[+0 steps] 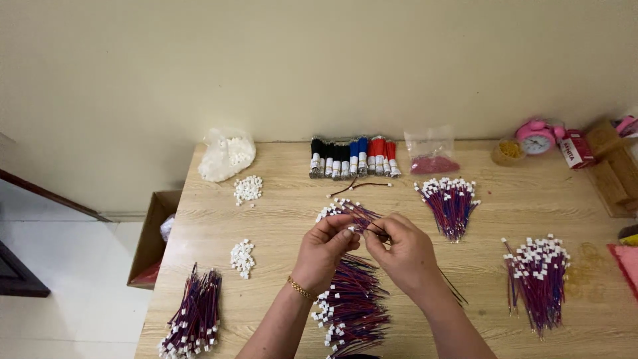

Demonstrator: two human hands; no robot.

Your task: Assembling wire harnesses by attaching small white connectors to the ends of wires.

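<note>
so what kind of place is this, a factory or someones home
Probably a home or small workshop set up for piecework on wire leads, not a factory line. A plain wooden table holds bundles of red-and-blue wires, small piles of white connectors, and a pink alarm clock.

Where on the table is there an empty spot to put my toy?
Bare wood lies left of the small white connector pile, and between the two right wire bundles. It is crowded around both hands and the back row.
</note>
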